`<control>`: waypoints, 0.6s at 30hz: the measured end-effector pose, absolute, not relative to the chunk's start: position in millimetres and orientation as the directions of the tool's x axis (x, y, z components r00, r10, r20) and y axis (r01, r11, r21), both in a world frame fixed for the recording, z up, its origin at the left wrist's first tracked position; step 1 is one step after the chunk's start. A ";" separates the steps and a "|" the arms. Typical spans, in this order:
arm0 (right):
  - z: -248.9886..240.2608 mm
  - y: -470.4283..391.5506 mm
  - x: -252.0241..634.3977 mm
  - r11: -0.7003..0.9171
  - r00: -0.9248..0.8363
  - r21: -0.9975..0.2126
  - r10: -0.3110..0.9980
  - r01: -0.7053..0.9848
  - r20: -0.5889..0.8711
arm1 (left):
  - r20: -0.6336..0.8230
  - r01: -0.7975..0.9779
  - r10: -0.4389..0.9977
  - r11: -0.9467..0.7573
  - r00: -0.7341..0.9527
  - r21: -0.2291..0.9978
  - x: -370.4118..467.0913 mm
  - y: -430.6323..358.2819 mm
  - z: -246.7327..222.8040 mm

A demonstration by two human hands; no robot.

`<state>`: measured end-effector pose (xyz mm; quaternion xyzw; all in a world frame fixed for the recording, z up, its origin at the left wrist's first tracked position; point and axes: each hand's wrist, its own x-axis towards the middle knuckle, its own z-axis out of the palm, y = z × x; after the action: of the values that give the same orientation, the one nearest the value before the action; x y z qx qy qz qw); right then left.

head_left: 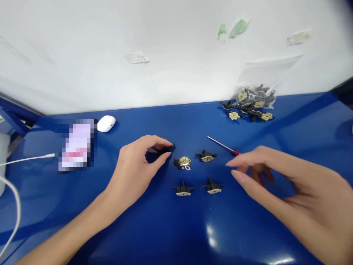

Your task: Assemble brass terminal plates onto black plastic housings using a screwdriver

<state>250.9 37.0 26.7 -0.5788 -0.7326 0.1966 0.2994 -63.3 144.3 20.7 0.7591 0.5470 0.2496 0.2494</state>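
Note:
My left hand [140, 162] is closed, thumb and fingers pinching a small black plastic part [168, 148] just over the table. Beside it lie a loose brass-coloured disc [184, 161], a small black piece [177, 163] and a tiny copper-coloured piece [188, 168]. My right hand [278, 187] is open, thumb and index finger apart with nothing between them. Close to its fingertips lies a thin screwdriver [222, 144] with a red handle, partly hidden by the hand. Three black parts with metal plates stand nearby: one [206, 156] behind, two [183, 188] [213, 186] in front.
At the back right, a clear plastic bag [256, 95] of similar parts leans on the white wall [171, 44], with several loose ones [234, 115] before it. A phone [77, 145] with a white cable [33, 159] and a white case [106, 123] lie left on the blue table [154, 228].

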 end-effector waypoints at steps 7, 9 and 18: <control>37.9 90.7 218.7 0.415 -0.374 -0.533 0.908 0.737 0.189 | 0.145 0.714 0.934 -0.344 0.326 0.610 -69.7 131.5 20.9; 32.0 98.2 208.7 0.453 -0.431 -0.510 0.886 0.732 0.169 | 0.154 0.712 0.930 -0.355 0.333 0.606 -71.4 129.2 19.8; 22.5 125.8 189.6 0.526 -0.537 -0.463 0.835 0.713 0.120 | 0.166 0.669 0.914 -0.386 0.370 0.635 -71.2 123.3 17.8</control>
<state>189.6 125.8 22.5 -0.4512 -0.8575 0.1827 0.1663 -71.2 123.3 17.8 0.7920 0.4997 0.2558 0.2398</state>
